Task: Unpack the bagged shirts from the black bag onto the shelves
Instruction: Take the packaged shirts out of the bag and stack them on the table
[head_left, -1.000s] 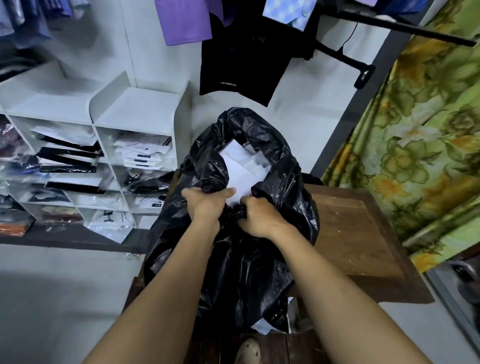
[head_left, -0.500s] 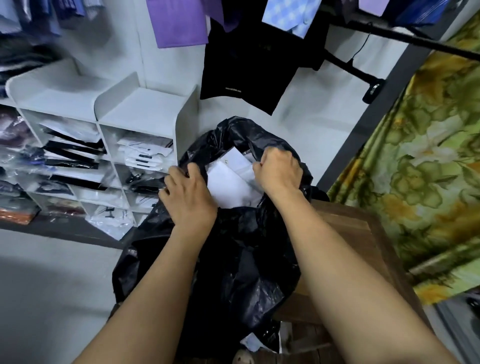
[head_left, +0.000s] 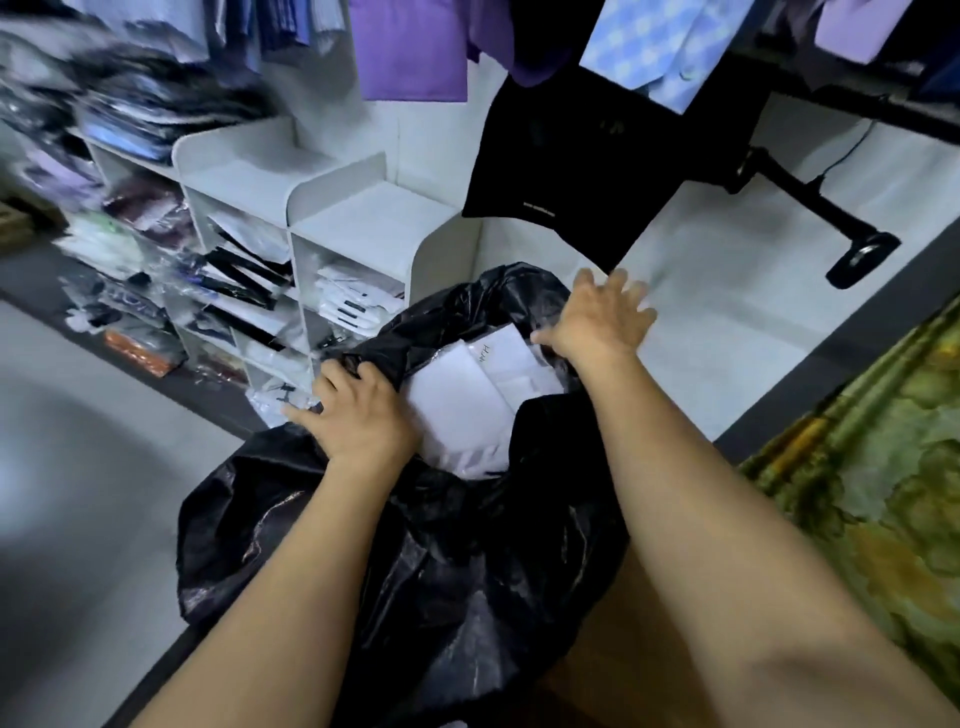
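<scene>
White cubby shelves (head_left: 363, 228) stand at the left against the wall, their lower compartments already stacked with packaged shirts, the top surfaces bare. Just right of them the black bag (head_left: 415, 545) slumps on the wooden table (head_left: 623, 649), its mouth pulled wide. The left hand (head_left: 358, 415) is clenched on the bag's near-left rim, pressing the plastic down and outward. Between the two hands the bagged shirts (head_left: 467, 400) lie inside the opening, white and flat, none lifted out yet. The right hand (head_left: 602, 322) is released, fingers spread, resting against the far-right rim and seemingly pushing it back, gripping nothing. Further right hangs a green floral curtain (head_left: 857, 493).

The risk I see is the thin plastic: stretched by both hands, it could tear or slip, and the bag's left bulge overhangs the table edge, so the load may slide toward the floor. The shirt sleeves look slick, and a loose one-handed pull could spill several.
</scene>
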